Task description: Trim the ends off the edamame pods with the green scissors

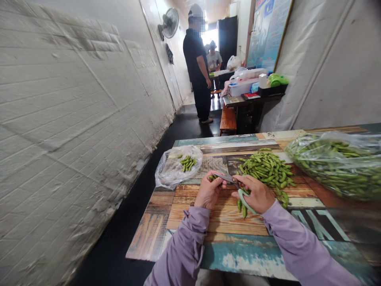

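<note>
My left hand (pixel 208 192) is closed around a green bean pod (pixel 212 177) just above the wooden table (pixel 226 226). My right hand (pixel 256 194) grips a pair of scissors (pixel 235 186) with pale green handles, the blades pointing left toward the pod. A heap of green pods (pixel 266 169) lies right beside my right hand, with a few loose pods under it. Both arms wear lilac sleeves.
A clear plastic bag (pixel 175 169) with a few pods lies at the table's left. A large bag full of pods (pixel 339 165) sits at the right. A white brick wall runs along the left. A person in black (pixel 197 63) stands down the aisle by a cluttered table (pixel 253 93).
</note>
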Tool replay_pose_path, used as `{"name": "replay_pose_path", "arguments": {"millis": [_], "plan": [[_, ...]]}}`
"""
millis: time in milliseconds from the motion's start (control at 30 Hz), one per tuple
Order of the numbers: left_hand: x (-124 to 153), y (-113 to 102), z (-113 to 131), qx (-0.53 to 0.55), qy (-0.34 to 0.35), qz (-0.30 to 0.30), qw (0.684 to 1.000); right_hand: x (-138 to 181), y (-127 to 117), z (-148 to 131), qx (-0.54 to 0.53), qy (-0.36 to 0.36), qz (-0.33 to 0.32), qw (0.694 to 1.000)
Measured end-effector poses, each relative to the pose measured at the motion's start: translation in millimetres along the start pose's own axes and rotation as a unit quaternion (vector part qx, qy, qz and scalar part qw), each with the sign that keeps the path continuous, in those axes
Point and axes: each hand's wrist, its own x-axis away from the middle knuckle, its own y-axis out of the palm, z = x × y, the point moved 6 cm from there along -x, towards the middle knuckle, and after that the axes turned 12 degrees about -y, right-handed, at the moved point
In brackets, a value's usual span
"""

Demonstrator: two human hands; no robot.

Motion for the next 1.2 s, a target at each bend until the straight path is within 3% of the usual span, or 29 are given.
{"name": "replay_pose_path", "arguments": {"millis": [400, 600, 700, 833, 1000, 1067, 1133, 1200], "plan": [[-2, -4, -3, -0.009, -0.031, 0.005, 0.999, 4, 1, 4, 0.022, 0.005, 0.005, 1.000], [-3, -11, -12, 0.065, -0.093, 0.023, 0.993, 4, -7, 12, 0.036, 0.017, 0.079, 0.996], [-3, -11, -9, 0.052, -0.091, 0.021, 0.994, 4, -13, 12, 0.036, 0.020, 0.113, 0.993], [-8, -25, 28, -0.058, 0.003, 0.104, 0.993, 4, -17, 11, 0.021, 0.031, 0.139, 0.990], [-15, -58, 111, -0.160, 0.150, 0.200, 0.955, 3, -18, 11, 0.005, 0.036, 0.148, 0.988], [-12, -67, 138, -0.232, 0.196, 0.236, 0.923, 3, -18, 11, -0.001, 0.038, 0.146, 0.989], [-6, -70, 151, -0.270, 0.223, 0.255, 0.901, 3, -18, 12, -0.006, 0.045, 0.153, 0.987], [-2, -65, 148, -0.291, 0.232, 0.250, 0.894, 4, -21, 13, -0.011, 0.056, 0.167, 0.984]]}}
